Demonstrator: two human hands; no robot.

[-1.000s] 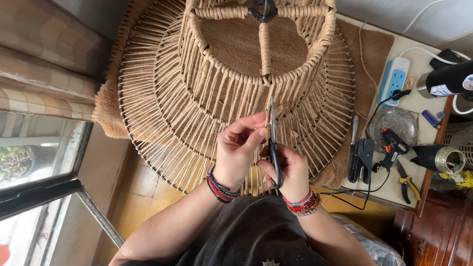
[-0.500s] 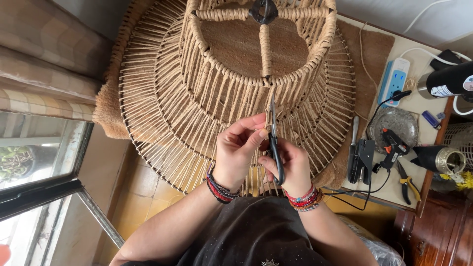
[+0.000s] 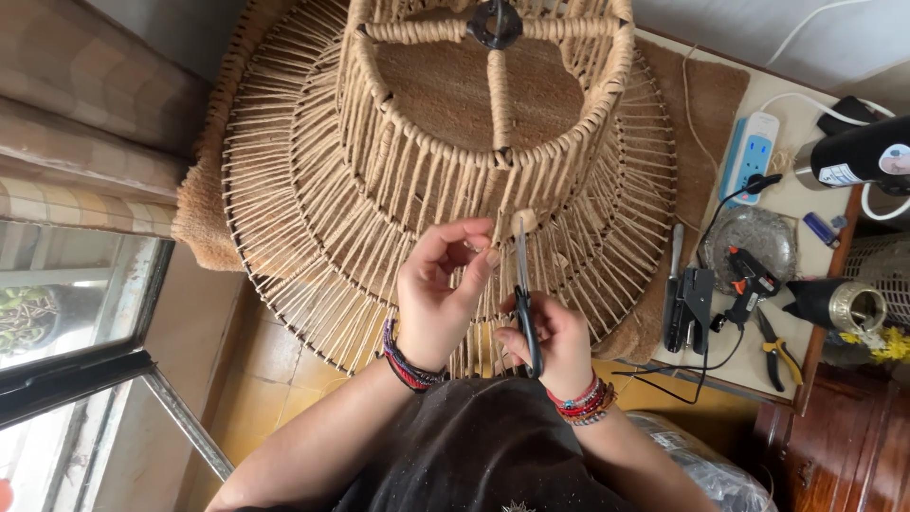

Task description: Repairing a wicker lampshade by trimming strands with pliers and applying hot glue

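Observation:
A large tiered lampshade frame [image 3: 379, 190] wrapped in tan jute cord stands in front of me. My right hand [image 3: 550, 337] grips the black handles of a pair of scissors [image 3: 523, 284], whose blades point up to a small tan cord end [image 3: 523, 221]. My left hand [image 3: 438, 294] is beside the blades, thumb and fingers pinching at the cord near the frame's lower tier. Beaded bracelets are on both wrists.
A brown fibre mat [image 3: 701, 95] lies under the frame. To the right are a power strip [image 3: 749, 156], a black glue gun [image 3: 749, 284], a glass dish [image 3: 754, 237], pliers [image 3: 775, 349], a black stapler-like tool [image 3: 692, 303] and a black bottle [image 3: 853, 161]. A window [image 3: 57, 313] is at left.
Both hands and the scissors stay at nearly the same spot by the frame; the left fingers shifted slightly on the cord.

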